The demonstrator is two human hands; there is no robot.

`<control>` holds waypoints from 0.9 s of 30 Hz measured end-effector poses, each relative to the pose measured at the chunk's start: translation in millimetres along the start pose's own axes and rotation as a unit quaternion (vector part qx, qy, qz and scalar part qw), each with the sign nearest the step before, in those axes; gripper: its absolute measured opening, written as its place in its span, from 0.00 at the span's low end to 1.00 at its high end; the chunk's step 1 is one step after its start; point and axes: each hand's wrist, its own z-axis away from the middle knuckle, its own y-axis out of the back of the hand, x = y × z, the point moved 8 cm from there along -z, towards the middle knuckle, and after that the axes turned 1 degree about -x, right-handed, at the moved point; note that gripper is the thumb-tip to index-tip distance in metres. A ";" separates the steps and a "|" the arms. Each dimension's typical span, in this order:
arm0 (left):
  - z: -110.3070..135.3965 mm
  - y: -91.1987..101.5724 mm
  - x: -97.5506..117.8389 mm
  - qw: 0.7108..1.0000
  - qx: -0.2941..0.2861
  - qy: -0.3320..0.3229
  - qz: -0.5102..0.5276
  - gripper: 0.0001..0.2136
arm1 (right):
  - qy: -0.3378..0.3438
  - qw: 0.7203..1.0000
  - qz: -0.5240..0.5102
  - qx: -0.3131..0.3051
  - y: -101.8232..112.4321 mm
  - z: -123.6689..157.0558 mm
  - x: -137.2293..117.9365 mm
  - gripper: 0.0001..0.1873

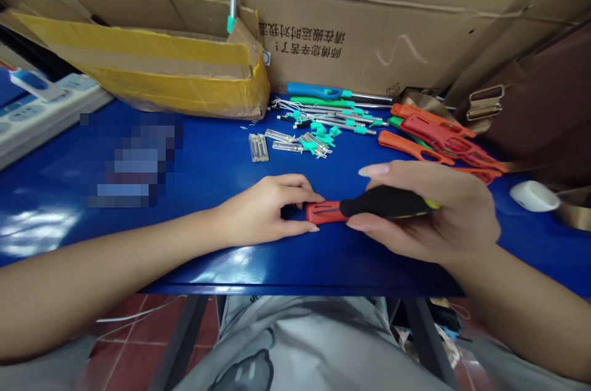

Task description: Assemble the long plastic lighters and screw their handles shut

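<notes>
My left hand (272,209) rests on the blue table (207,163), its fingertips pinching the end of a small red plastic part (323,212). My right hand (425,212) is wrapped round a screwdriver with a black and yellow handle (388,201), which lies level and points left into the red part. Behind the hands lie several orange and red plastic handles (438,138), a heap of metal rods with teal clips (323,126), and small metal pieces (258,148).
An open cardboard box with yellow tape (161,71) stands at the back left, and large cartons (369,21) wall off the back. A white power strip (37,108) lies far left. A white round object (533,195) sits at the right. Brown strapping with buckles (484,104) lies back right.
</notes>
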 end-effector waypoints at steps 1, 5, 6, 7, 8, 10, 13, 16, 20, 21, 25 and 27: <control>-0.3 -0.5 -0.3 1.000 -0.004 0.003 0.004 0.16 | 0.007 1.000 -0.012 0.011 1.8 0.8 0.3 0.28; -0.5 -1.3 -0.8 1.000 -0.009 0.009 0.012 0.16 | -0.039 0.986 -0.161 0.016 -1.8 6.4 12.1 0.35; -0.4 -1.3 -0.6 1.000 -0.008 0.008 0.013 0.16 | -0.065 0.982 -0.178 0.010 -4.9 7.7 17.1 0.37; -0.3 -1.3 -0.4 1.000 -0.008 0.006 0.015 0.16 | -0.066 0.981 -0.180 0.022 -4.1 8.3 18.5 0.37; -0.2 -1.3 -0.2 1.000 -0.007 0.004 0.016 0.16 | -0.049 0.985 -0.160 0.043 -0.9 8.3 17.4 0.36; -0.2 -1.4 -0.1 1.000 -0.006 0.003 0.018 0.16 | -0.017 0.994 -0.088 0.068 4.6 7.9 13.6 0.33; -0.2 -1.1 -0.5 1.000 -0.004 0.004 0.018 0.16 | -0.011 0.997 -0.037 0.063 8.3 7.1 10.4 0.28; 0.1 -1.0 -0.2 1.000 -0.004 0.001 0.013 0.16 | -0.071 0.989 -0.128 0.000 0.8 7.0 14.0 0.28; 0.1 0.2 0.3 1.000 0.005 -0.001 0.008 0.16 | -0.063 0.989 -0.135 0.013 0.7 4.9 10.7 0.27; 0.0 0.1 0.3 1.000 0.004 0.000 0.011 0.16 | -0.037 0.994 -0.097 0.035 3.9 4.3 8.0 0.26; -0.7 -1.0 0.3 1.000 -0.004 0.006 0.016 0.16 | -0.020 0.997 -0.031 0.063 6.6 6.1 10.2 0.22; -0.8 -1.0 0.1 1.000 -0.005 0.009 0.012 0.16 | -0.066 0.993 -0.091 0.045 2.9 8.2 18.6 0.26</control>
